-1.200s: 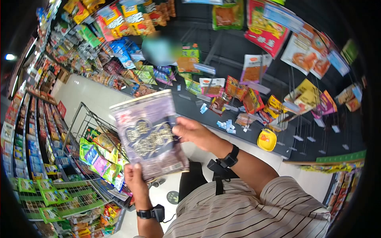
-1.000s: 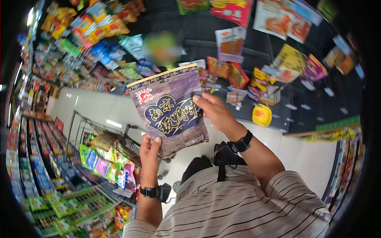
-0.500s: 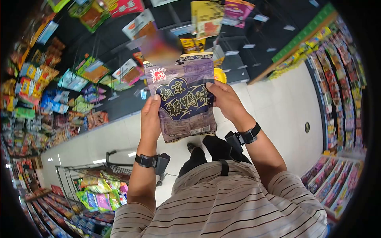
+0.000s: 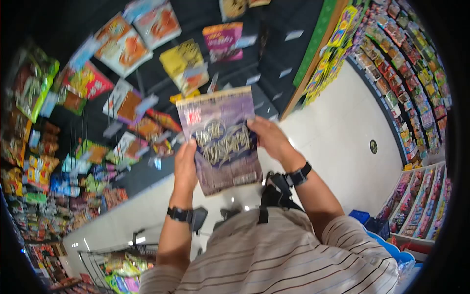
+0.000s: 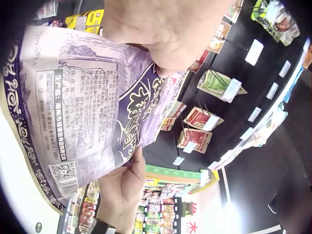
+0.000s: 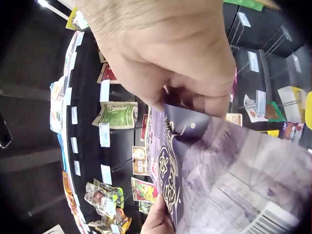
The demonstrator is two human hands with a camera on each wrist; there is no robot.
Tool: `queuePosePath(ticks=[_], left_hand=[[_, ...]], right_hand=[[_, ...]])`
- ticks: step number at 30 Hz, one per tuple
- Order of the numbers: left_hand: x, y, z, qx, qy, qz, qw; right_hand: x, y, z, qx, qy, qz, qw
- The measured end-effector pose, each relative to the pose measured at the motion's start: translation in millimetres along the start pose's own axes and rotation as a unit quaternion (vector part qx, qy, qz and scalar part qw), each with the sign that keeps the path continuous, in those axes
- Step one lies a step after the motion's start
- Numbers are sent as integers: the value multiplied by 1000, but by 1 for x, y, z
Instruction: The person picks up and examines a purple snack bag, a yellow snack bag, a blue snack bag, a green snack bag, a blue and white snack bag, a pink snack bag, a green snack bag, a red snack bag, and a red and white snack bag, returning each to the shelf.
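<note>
A purple snack bag with gold lettering on a dark blue patch is held upright in front of the person in the head view. The left hand grips its left edge, thumb on the front, and the right hand pinches the right edge. In the left wrist view the bag's printed back shows, with the left hand at one edge and the right hand at the other. The right wrist view has the right hand pinching the bag, its fingers partly behind it.
Packets such as a yellow one and a purple one hang on the dark rack ahead. A wire cart with bags inside stands at the lower left. Stocked shelves line the right, with blue containers at the lower right.
The head view has swung to the right, so the cart sits lower left and the right-hand shelves have come into view. The left hand has gone from the bag's bottom corner up its left edge.
</note>
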State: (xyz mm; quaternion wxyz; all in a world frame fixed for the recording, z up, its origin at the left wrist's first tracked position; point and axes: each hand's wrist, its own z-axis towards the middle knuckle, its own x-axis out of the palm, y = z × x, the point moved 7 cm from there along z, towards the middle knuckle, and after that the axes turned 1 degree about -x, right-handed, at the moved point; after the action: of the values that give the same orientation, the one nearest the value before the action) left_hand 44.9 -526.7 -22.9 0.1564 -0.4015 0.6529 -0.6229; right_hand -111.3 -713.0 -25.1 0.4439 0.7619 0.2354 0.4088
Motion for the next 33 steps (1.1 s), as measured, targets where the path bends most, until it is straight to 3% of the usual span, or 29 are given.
queuePosePath(ticks=[5,10,13,14,17,23,29,33], left_hand=[[89,30,24,-47,23,-13,999],[136,70,58,-72,31,7,997],[161,78,67,-80,35,10,996],[166,79,74,-63,35,28,997],[185,71,86,-56,44,59,996],[215,54,118,-52,70,162,983],[256,77,153,-61,121,89,987],[279,74,171,-63,104,89,989]], right_hand=[[-84,44,14,-5,-20,-25,999],[-144,64,32,15,-23,13,1000],[-175,71,36,15,-57,-32,998],[-180,73,44,-28,-42,-8,999],[-186,86,48,-15,-47,38,998],[-207,89,64,-70,-48,-27,996],[-237,113,50,-79,-94,-6,992],[-269,127,62,-59,-111,-15,992]])
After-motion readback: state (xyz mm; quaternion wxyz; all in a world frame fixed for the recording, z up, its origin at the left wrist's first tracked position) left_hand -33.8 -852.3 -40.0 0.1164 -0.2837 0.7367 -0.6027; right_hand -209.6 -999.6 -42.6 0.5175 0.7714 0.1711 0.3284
